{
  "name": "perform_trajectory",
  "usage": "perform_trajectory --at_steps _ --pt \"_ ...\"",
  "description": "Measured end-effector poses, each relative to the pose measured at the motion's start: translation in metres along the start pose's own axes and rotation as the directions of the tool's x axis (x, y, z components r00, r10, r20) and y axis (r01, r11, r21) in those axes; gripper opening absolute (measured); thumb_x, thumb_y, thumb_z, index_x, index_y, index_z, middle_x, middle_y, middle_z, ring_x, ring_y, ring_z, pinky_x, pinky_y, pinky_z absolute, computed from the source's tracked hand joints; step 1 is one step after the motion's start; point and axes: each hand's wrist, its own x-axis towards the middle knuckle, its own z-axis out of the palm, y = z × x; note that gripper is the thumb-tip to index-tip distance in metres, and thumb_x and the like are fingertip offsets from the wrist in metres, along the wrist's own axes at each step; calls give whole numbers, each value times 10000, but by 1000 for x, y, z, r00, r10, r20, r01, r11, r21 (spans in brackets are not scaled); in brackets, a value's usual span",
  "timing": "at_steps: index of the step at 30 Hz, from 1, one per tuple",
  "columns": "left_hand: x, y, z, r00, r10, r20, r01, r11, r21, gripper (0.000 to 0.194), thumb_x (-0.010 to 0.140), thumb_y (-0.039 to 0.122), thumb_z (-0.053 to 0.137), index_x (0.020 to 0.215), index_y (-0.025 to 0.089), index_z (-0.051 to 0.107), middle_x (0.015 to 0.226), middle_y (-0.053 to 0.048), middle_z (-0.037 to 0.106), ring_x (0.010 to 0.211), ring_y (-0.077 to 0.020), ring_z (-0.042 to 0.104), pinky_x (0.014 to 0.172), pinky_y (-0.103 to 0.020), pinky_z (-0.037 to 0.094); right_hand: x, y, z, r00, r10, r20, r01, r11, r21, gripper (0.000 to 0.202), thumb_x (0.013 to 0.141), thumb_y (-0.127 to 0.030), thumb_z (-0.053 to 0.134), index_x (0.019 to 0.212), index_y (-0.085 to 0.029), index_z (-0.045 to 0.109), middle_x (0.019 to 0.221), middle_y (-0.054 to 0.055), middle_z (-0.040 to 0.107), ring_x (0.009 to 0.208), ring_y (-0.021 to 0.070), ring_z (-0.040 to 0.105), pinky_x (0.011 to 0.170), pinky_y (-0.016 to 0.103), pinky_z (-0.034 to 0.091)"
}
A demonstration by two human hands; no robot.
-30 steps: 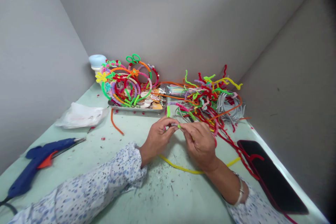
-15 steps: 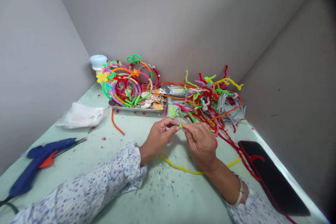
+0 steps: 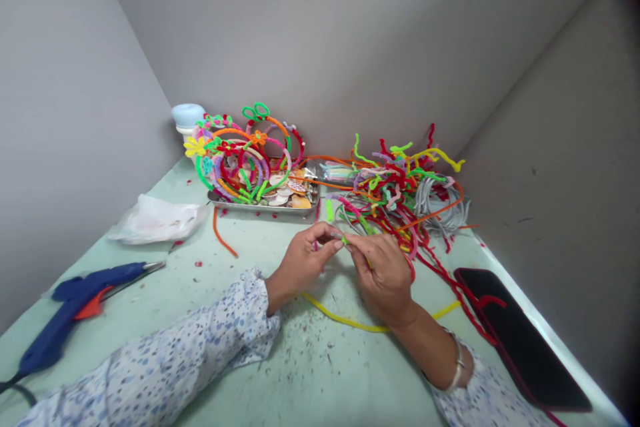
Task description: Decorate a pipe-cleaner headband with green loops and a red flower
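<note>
My left hand [image 3: 299, 260] and my right hand [image 3: 386, 277] meet above the middle of the table, fingertips almost touching. Both are closed in a pinch on a short bit of bright green pipe cleaner [image 3: 345, 239]. A thin greyish end shows beside it at my left fingertips; what it belongs to is mostly hidden by the fingers. Under my wrists a long yellow pipe cleaner [image 3: 345, 321] curves across the table. Just behind the hands lies a pink, purple and green wrapped band [image 3: 350, 205], with a short green piece [image 3: 329, 210] beside it.
A metal tray [image 3: 265, 207] holds wrapped headbands [image 3: 257, 138] and flat cut-outs. To its right are tangled pipe cleaners [image 3: 395, 177] and a grey wire coil [image 3: 437, 207]. A glue gun [image 3: 85, 300] and plastic bag [image 3: 157, 219] lie left, a phone [image 3: 525, 340] right.
Both hands stay in nearly the same place, still pinching. The green bit at the fingertips has tilted slightly.
</note>
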Motion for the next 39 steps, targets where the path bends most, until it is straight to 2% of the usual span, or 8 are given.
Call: perform_trajectory --at_steps 7,11,17,22,25,31,35,39 --pt "-1 -4 1 1000 11 -21 -11 1000 22 149 822 297 544 868 169 605 792 -10 612 712 -130 546 616 -225 441 2 -1 -1 1000 1 24 0 1000 -13 230 839 -132 574 1047 -215 624 891 36 699 795 175 586 730 330 442" --pt "-2 -1 0 993 105 -49 -101 991 89 100 831 240 543 859 172 611 829 -14 611 790 -136 557 747 -253 441 4 -3 -1 1000 -1 19 1 1000 -10 217 843 -137 568 1037 -213 627 893 40 700 794 178 588 731 332 442" --pt "-2 -4 0 970 230 -76 -209 953 221 106 841 227 540 872 192 635 856 -31 597 872 -161 548 816 -285 425 4 -3 -1 999 5 37 -5 1000 -9 222 855 -160 555 1052 -228 629 900 35 698 794 175 598 727 330 442" --pt "-2 -4 0 942 263 -210 -183 925 333 113 786 267 628 875 197 624 867 -33 572 866 -171 520 802 -300 417 3 -1 1 998 40 42 -39 999 -27 189 857 -163 560 1023 -220 631 875 39 688 782 181 581 733 339 435" --pt "-4 0 2 933 235 -274 -121 919 375 156 757 318 658 805 185 592 775 -13 541 753 -152 488 720 -280 410 3 1 2 998 60 20 -59 997 -43 194 852 -155 566 1030 -206 623 867 47 676 788 187 569 740 345 434" --pt "-8 2 8 984 76 -158 -42 977 207 223 834 359 549 793 167 654 698 -5 548 608 -110 480 571 -232 384 3 3 3 997 60 40 -56 996 -75 178 860 -164 550 1015 -201 628 850 48 672 777 188 560 733 343 425" --pt "-5 -1 8 987 -51 -152 66 993 96 253 814 377 561 749 153 659 671 -4 571 574 -108 477 552 -232 386 3 1 3 997 39 64 -35 997 -71 177 862 -156 551 1015 -197 630 864 50 680 794 188 561 735 339 420" --pt "-2 -2 7 978 -165 -130 165 986 -14 262 786 384 577 709 141 633 606 11 535 537 -98 440 520 -224 366 2 1 4 995 42 86 -38 998 -53 177 861 -159 557 1018 -188 633 875 52 681 803 190 560 740 346 424"
